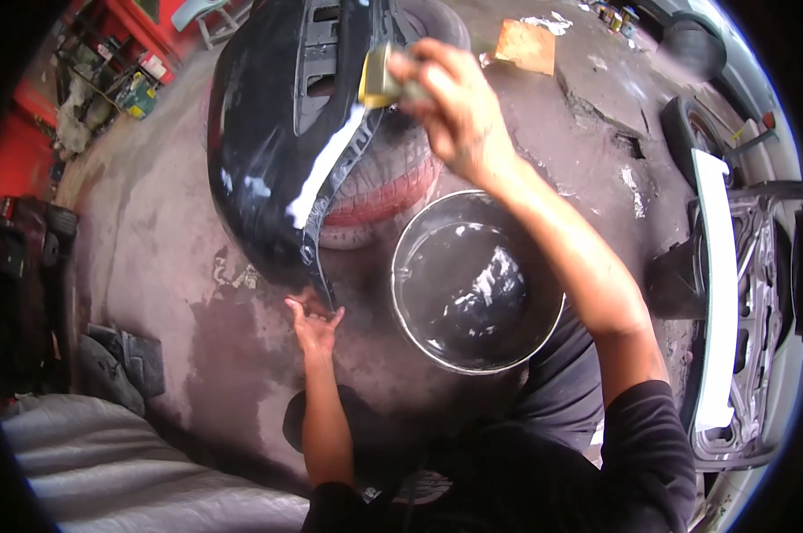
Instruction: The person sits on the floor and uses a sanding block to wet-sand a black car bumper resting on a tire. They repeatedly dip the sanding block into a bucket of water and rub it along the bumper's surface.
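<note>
My right hand point(446, 107) is closed on an olive and yellow block point(376, 78), held against the upper part of a white filler strip along the edge of a black car bumper point(255, 142). The bumper lies over stacked tyres point(379, 186), one reddish. My left hand point(312, 324) is at the bumper's lower tip with its fingers apart; whether all fingertips touch it is unclear. A wide dark bucket point(401, 311) with liquid in it stands to the right of the bumper, partly behind my right forearm.
A long white strip point(714, 293) lies on dark metal panels point(752, 338) at the right, near a wheel point(690, 133). An orange board point(526, 46) is at the back. Red structures point(11, 151), clutter, dark parts point(122, 355) and a silver cover point(108, 453) are on the left.
</note>
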A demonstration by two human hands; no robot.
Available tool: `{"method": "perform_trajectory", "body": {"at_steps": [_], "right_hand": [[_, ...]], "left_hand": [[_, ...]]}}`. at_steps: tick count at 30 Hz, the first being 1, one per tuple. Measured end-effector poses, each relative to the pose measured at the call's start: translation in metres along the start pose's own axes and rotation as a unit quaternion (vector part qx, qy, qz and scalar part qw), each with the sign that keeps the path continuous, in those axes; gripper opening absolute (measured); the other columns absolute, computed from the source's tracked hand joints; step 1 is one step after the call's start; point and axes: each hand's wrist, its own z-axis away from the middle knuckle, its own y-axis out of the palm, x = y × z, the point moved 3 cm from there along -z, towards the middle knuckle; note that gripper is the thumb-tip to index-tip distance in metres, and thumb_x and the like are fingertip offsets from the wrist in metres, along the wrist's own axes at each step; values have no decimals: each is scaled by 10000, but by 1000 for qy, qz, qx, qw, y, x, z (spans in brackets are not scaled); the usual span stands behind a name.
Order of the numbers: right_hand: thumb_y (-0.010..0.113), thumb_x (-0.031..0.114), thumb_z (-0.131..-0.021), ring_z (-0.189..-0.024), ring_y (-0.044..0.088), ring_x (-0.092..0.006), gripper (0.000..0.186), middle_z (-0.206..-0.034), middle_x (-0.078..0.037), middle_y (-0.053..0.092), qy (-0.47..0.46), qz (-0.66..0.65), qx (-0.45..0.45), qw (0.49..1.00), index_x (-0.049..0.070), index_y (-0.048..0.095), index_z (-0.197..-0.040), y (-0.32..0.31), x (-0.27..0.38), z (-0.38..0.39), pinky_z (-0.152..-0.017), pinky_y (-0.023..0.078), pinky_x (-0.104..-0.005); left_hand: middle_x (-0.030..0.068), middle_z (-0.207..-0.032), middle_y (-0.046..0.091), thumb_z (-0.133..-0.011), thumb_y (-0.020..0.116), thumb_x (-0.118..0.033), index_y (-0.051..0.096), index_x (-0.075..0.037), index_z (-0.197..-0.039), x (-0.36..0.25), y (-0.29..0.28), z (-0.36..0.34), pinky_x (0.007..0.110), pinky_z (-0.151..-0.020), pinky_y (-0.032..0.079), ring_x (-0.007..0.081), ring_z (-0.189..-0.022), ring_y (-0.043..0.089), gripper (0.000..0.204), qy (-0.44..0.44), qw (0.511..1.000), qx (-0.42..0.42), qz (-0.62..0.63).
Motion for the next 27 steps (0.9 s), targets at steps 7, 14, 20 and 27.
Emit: {"method": "perform_trajectory", "body": {"at_steps": [7,14,20,27], "right_hand": [[745,-18,-798,-1108,613,-439,531,-1285,-225,627,-41,-5,26,999,107,691,-1311,9,28,25,-953,522,-539],[798,-16,-844,-1225,632,-405,535,-1353,-203,654,38,34,-16,999,121,719,-1355,-8,-28,-12,-1036,539,-463],[805,23,-736,-1211,616,-415,568,-1354,-202,643,-29,16,41,999,152,735,-1284,-1,29,10,-1032,531,-526],[786,-1,-843,-1224,638,-371,556,-1374,-168,654,-58,53,119,990,166,729,-1371,-14,27,-11,-1053,538,-463]], "left_hand": [[78,-1511,400,-868,648,-849,502,-259,-1439,-6,-9,-2,744,-1131,407,326,-1452,365,834,14,999,34,-16],[101,-1481,408,-925,612,-808,493,-211,-1504,-6,4,2,751,-1130,422,314,-1412,386,840,13,999,35,-10],[80,-1477,413,-928,631,-786,496,-206,-1535,-7,-4,2,729,-1120,447,278,-1410,395,850,9,999,36,20],[43,-1309,483,-912,661,-782,549,-228,-1484,-9,1,8,710,-1104,469,211,-1162,501,804,12,1000,28,1]]}}
